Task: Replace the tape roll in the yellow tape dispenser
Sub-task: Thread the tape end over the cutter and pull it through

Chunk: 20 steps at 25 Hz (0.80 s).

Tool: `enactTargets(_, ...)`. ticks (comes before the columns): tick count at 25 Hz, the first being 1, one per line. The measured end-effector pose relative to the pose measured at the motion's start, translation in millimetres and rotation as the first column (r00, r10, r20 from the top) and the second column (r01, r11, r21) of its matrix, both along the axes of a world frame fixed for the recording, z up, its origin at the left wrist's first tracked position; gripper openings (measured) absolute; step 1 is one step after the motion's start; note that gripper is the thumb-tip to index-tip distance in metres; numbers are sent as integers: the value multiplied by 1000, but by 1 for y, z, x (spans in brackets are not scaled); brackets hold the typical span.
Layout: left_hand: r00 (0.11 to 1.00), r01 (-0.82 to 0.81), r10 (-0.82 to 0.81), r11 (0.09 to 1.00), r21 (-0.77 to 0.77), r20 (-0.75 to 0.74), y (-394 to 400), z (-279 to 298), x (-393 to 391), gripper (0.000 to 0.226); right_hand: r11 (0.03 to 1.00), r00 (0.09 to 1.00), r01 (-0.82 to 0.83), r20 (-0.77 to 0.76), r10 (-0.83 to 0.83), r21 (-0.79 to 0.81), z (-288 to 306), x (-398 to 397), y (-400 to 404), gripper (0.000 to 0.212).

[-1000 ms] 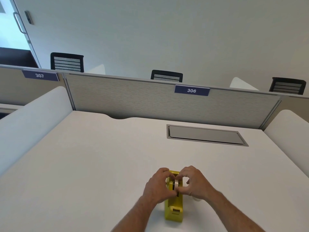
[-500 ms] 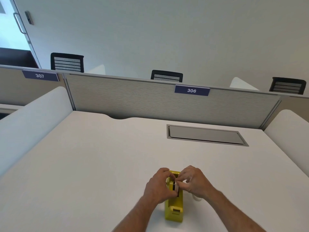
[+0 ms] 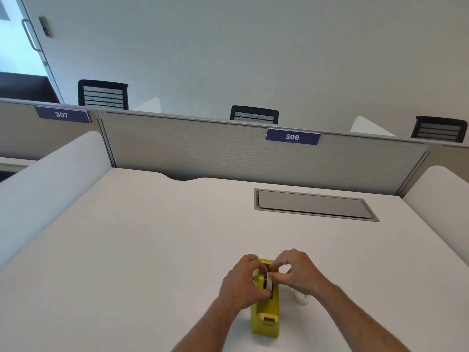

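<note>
Head view: yellow tape dispenser (image 3: 266,316) lies lengthwise, cutter toward the person.

Two bare forearms, no sleeves visible; left hand (image 3: 241,282) and right hand (image 3: 299,273) without gloves, rings or watch.

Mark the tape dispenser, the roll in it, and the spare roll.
tape dispenser (image 3: 266,309), head view, yellow top near cutter
tape roll (image 3: 269,282), head view, white rim
spare roll (image 3: 302,298), head view, visible edge

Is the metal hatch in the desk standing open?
No: the hatch lies closed, flush with the white desk, well beyond the yellow tape dispenser and the hands.
</note>
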State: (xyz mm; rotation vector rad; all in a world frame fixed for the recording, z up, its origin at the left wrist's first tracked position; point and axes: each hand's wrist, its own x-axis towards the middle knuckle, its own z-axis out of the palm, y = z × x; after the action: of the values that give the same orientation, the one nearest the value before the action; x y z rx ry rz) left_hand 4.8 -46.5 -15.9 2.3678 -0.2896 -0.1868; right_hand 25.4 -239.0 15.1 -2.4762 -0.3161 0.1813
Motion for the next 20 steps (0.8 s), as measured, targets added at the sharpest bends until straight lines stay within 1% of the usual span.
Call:
enactTargets(3,1000,7,-7,1000,-7,19,0,-1,0,53,999,1000,-31,-4,31,-25,-2,-5,1,36)
enactTargets(8,1000,21,-21,1000,-6,21,1,0,0,55,998,999,-32,27,33,-52,-5,-12,2,43)
enactTargets(11,1000,11,-11,1000,-6,18,1,0,-1,55,1000,1000,-25,5,25,-11,-4,-11,2,36)
enactTargets(14,1000,3,-3,1000,0,14,0,0,-1,53,997,1000,7,-16,-6,77,-3,-10,2,14)
enactTargets(16,1000,1,-1,1000,4,7,0,0,-1,54,992,999,22,-27,-19,122,-2,-9,2,13)
enactTargets(20,1000,-3,3,1000,8,-13,-1,1,-1,55,986,998,46,-45,-40,160,-1,-7,0,12)
